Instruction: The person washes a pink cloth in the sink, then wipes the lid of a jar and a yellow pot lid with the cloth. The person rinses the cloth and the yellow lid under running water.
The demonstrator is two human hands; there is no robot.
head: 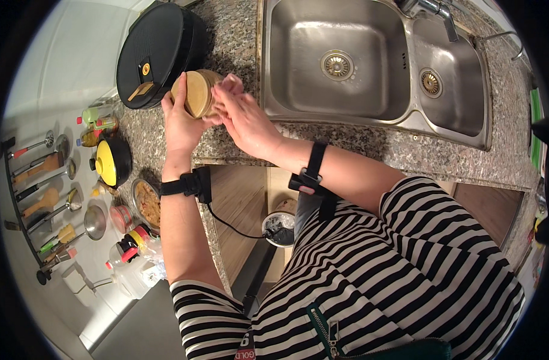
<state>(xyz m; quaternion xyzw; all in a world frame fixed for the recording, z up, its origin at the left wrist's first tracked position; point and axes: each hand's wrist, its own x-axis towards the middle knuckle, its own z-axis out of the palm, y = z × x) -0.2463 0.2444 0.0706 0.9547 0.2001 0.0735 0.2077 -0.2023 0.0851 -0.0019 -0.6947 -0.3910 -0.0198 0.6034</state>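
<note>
A round, jar-like container (196, 94) with a flat beige end is held up above the granite counter, tilted. My left hand (182, 121) grips it from the left, thumb along the rim. At its right side my right hand (249, 123) has bent fingers pressed around the body. Blur at these fingertips hides the exact grip, and whether the pinkish patch there is a cloth or fingers I cannot tell. Just behind my left hand stands a black lidded pan or cooker (155, 49).
Right of my hands is a steel double-bowl sink (297, 101) with a tap (447, 22). Along the left wall are a yellow-lidded pot (105, 157), a bowl of food (147, 202), bottles (130, 274) and hanging utensils (40, 202). Below the counter edge sits an open bin (279, 227).
</note>
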